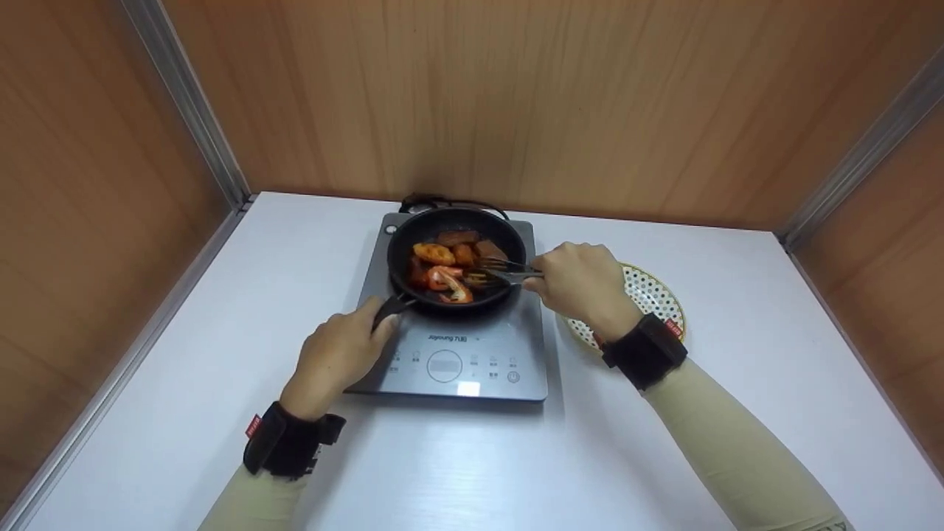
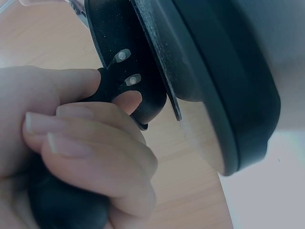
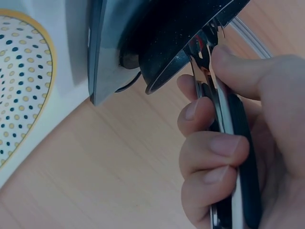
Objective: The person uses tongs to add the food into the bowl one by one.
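Observation:
My left hand (image 1: 343, 346) grips the black handle (image 2: 69, 205) of a frying pan (image 1: 398, 254), fingers wrapped round it and thumb along the top. The pan stands on a grey induction cooker (image 1: 487, 354). It holds a red-and-white shrimp (image 1: 448, 283), a yellow-orange piece (image 1: 434, 254), and brown slabs of food (image 1: 457, 237). In my right hand (image 1: 582, 284) are metal tongs (image 3: 224, 109) with dark grips and slotted ends, the fingers curled round both arms. The tong ends reach over the pan's right side among the food; what lies between them is partly hidden.
A dotted plate with a yellow rim (image 1: 653, 291) lies right of the cooker, partly under my right wrist. Behind the pan runs a black cable (image 1: 472, 203). Wooden panels (image 1: 479, 96) enclose the white table (image 1: 435, 464) at the back and sides.

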Available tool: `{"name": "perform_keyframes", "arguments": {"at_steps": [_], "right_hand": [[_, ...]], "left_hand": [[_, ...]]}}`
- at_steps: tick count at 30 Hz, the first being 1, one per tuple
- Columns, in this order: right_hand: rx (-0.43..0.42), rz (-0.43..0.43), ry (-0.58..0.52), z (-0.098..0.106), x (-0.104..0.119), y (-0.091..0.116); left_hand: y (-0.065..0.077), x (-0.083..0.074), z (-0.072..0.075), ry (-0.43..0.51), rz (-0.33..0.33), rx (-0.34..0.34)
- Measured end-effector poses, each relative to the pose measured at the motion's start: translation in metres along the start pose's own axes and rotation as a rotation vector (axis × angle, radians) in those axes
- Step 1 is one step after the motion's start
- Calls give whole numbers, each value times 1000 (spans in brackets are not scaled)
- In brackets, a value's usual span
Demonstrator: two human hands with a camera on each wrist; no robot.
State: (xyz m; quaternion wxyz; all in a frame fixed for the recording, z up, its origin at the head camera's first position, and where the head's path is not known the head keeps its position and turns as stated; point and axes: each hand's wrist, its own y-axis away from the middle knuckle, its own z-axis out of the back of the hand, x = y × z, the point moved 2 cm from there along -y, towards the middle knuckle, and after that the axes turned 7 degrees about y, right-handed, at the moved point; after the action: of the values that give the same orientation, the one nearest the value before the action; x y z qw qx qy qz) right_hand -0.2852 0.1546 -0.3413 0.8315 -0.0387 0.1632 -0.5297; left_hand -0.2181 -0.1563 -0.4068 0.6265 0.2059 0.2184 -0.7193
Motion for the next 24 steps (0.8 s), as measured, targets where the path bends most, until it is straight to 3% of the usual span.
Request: {"name": "perform_keyframes", "arguments": {"at_steps": [7,24], "right_hand": [[37,-5,14,-1,5,-2],[7,-8,7,-3,7,0]], "left_hand": [[1,-2,-1,1,-9,-14],[2,-2,0,0,-9,-13]]}}
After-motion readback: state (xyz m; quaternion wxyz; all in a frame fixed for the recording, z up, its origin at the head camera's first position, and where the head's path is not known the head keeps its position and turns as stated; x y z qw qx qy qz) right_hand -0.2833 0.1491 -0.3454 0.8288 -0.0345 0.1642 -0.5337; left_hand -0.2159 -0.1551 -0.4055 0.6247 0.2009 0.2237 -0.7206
